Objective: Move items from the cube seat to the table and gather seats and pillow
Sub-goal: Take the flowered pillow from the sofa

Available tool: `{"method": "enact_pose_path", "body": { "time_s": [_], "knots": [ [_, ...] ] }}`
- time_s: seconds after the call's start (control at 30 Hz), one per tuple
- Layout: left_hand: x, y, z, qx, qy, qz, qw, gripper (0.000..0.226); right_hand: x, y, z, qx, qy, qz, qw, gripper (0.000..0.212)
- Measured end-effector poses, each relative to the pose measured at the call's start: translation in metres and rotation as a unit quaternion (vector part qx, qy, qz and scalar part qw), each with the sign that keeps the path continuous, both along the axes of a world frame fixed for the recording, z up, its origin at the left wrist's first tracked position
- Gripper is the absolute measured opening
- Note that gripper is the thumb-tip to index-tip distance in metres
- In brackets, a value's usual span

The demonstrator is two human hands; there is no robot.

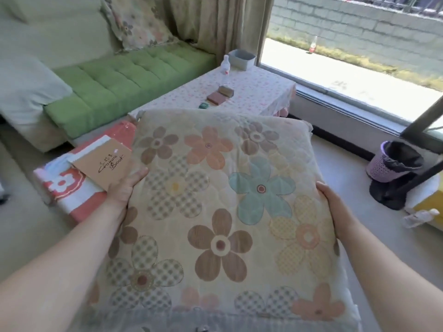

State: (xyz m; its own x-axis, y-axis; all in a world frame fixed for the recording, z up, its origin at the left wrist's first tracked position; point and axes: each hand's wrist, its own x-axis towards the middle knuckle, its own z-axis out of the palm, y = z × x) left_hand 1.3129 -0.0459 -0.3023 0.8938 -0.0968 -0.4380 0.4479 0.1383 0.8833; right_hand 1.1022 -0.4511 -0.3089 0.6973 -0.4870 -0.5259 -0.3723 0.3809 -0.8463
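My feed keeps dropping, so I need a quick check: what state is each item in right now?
Flowered pillow: held flat, gripped at both sides.
Left hand: gripping the pillow's left edge.
Right hand: gripping its right edge.
Brown notebook: closed, lying on the red-and-white cube seat.
Clear bottle: upright on the table.
Grey bin: upright, open-topped.

Pillow (215, 212) fills mid-frame; its bottom edge is cut off by the frame. Fingers of left hand (124, 185) and right hand (335, 207) go under the pillow, unseen. Pillow hides the near end of the table (251, 92) and part of the red seat (72, 188). Small items on table (219, 95) too small to ID. Bin (393, 161) partly behind a dark pole. Yellow obj (429, 204) cut by right edge.
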Motion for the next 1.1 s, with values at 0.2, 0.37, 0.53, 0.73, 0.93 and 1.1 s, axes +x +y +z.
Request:
{"method": "enact_pose_path", "body": {
  "time_s": [0.2,0.37,0.53,0.73,0.93,1.1],
  "knots": [
    [-0.02,0.02,0.007,0.028,-0.017,0.113,0.993,0.056,0.072,-0.011,-0.007,0.0,0.048,0.102,0.994,0.065],
    [-0.057,0.015,-0.005,0.039,-0.008,0.232,0.972,0.042,0.129,-0.023,-0.008,-0.002,0.067,0.225,0.972,0.057],
    [-0.11,0.009,-0.031,0.04,0.039,0.334,0.941,0.091,0.189,-0.039,-0.012,-0.053,0.1,0.339,0.934,0.085],
    [-0.158,-0.017,-0.061,0.01,0.074,0.399,0.914,0.073,0.216,-0.048,-0.043,-0.078,0.14,0.39,0.907,0.094],
    [-0.168,-0.014,-0.096,0.036,0.1,0.404,0.909,0.059,0.222,-0.029,-0.089,-0.103,0.176,0.421,0.884,0.09],
    [-0.169,-0.001,-0.152,0.052,0.122,0.429,0.893,0.048,0.233,0.001,-0.144,-0.111,0.195,0.424,0.877,0.071]
  ]
}}
